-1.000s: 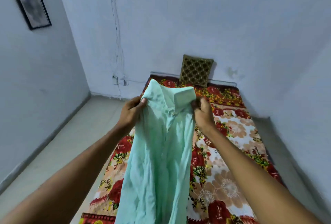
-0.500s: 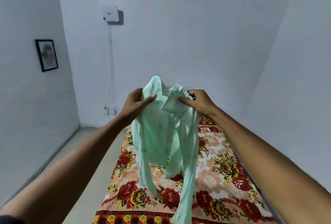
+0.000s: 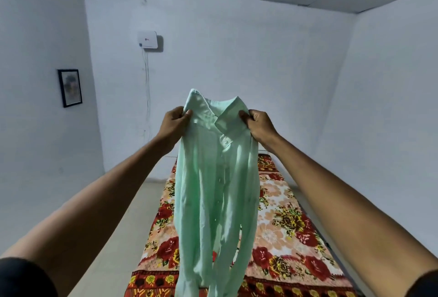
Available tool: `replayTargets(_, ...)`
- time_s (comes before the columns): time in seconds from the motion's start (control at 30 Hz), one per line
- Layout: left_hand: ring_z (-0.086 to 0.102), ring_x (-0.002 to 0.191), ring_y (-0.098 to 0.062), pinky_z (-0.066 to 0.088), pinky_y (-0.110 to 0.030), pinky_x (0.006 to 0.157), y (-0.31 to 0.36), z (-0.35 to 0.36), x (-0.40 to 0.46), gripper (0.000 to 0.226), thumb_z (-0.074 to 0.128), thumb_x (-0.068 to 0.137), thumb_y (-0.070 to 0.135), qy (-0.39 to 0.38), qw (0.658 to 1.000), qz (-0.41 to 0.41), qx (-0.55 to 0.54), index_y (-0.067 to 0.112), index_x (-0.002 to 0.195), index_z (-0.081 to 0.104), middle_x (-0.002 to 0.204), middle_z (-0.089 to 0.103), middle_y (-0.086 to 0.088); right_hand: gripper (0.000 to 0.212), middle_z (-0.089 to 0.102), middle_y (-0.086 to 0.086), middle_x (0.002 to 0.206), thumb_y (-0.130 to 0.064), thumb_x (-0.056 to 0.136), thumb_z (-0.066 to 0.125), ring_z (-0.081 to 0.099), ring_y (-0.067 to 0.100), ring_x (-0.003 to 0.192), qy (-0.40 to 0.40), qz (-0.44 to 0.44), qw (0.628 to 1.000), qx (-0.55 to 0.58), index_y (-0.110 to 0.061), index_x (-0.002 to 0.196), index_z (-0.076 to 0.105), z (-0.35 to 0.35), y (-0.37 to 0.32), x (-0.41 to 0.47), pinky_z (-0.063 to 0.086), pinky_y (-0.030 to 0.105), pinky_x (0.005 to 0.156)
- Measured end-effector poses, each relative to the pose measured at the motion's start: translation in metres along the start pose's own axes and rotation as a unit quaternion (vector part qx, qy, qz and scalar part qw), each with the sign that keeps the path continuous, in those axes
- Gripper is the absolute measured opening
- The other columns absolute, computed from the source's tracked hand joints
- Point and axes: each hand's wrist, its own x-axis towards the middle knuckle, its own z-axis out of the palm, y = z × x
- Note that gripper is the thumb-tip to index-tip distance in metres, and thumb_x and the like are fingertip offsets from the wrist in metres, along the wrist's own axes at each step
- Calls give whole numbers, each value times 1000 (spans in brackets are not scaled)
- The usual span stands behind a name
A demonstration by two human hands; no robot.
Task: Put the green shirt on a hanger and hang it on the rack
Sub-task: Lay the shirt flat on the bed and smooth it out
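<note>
Green shirt [image 3: 215,178] held up over bed [image 3: 284,225], left hand [image 3: 173,123] & right hand [image 3: 259,126] grip clamped on collar

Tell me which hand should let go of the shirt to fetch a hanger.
Probably the left hand: it only pinches the green shirt at one shoulder edge, while the right hand grips the collar, from which the shirt could hang. No hanger is in view.

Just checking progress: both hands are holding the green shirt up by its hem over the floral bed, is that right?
Not quite. In the head view the left hand and right hand hold the green shirt by its collar, not its hem, over the floral bed.
</note>
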Motion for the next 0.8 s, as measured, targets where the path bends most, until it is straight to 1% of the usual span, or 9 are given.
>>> replayTargets(0.07, 49, 83, -25, 42, -40, 74, 7, 1, -9, 27, 53, 105, 18, 8, 1000, 0, -2, -9, 106, 57, 92, 53, -12, 36, 75, 24, 106, -36, 101, 63, 70, 25, 85, -24, 8, 999, 25, -1, 103, 72, -5, -6, -8, 60, 43, 79)
replayTargets(0.13, 49, 83, -24, 42, -41, 73, 12, 1, -18, 23, 53, 105, 19, 14, 1000, 0, -3, -3, 104, 58, 92, 52, -11, 26, 79, 15, 106, -33, 97, 69, 76, 21, 86, -62, 23, 996, 64, -9, 105, 75, -14, -10, -17, 65, 38, 77)
replayTargets(0.23, 45, 77, -21, 40, -35, 66, 16, 1, -40, 18, 54, 105, 22, 10, 1000, 3, -6, 5, 99, 58, 88, 48, -9, 26, 80, 6, 102, -24, 90, 78, 77, 16, 87, -119, 34, 989, 85, -7, 110, 75, -26, -11, -36, 62, 25, 71)
replayTargets(0.3, 43, 67, -16, 36, -26, 56, 16, 2, -57, 20, 58, 103, 22, 9, 1000, 8, 8, 8, 89, 56, 78, 43, -9, 29, 79, 6, 102, -22, 88, 80, 76, 17, 88, -126, 36, 989, 62, -4, 111, 75, -31, -9, -49, 61, 24, 71)
replayTargets(0.37, 38, 58, -12, 30, -23, 50, 18, 1, -72, 28, 62, 101, 22, 15, 999, 18, 24, 10, 77, 52, 69, 39, -4, 31, 77, 9, 107, -20, 90, 77, 74, 23, 95, -118, 36, 991, 49, -1, 114, 73, -31, -6, -62, 63, 30, 77)
replayTargets(0.5, 35, 55, -9, 27, -22, 49, 28, -1, -100, 40, 65, 98, 22, 42, 998, 23, 43, 16, 60, 51, 60, 40, 6, 25, 74, 16, 116, -20, 100, 66, 71, 33, 107, -81, 22, 996, 38, -2, 117, 70, -31, -8, -87, 59, 49, 91)
replayTargets(0.57, 41, 64, -14, 32, -27, 56, 36, 1, -113, 37, 64, 98, 24, 51, 997, 24, 48, 0, 71, 56, 67, 45, -3, 24, 74, 16, 112, -23, 101, 64, 70, 33, 104, -60, 0, 998, 31, -3, 113, 71, -33, -12, -100, 59, 49, 89)
replayTargets(0.63, 40, 71, -20, 33, -34, 62, 43, 4, -125, 41, 62, 100, 23, 59, 997, 36, 45, -12, 82, 51, 76, 46, -8, 26, 75, 16, 110, -26, 102, 63, 71, 34, 103, -42, -18, 999, 22, -2, 111, 71, -36, -17, -112, 59, 52, 91)
replayTargets(0.8, 33, 64, -17, 26, -30, 53, 58, 18, -158, 35, 56, 104, 24, 68, 995, 58, 46, 4, 77, 47, 71, 35, -8, 22, 76, 12, 103, -30, 103, 61, 73, 31, 96, -13, -46, 999, 7, -10, 103, 71, -54, -25, -138, 61, 51, 88)
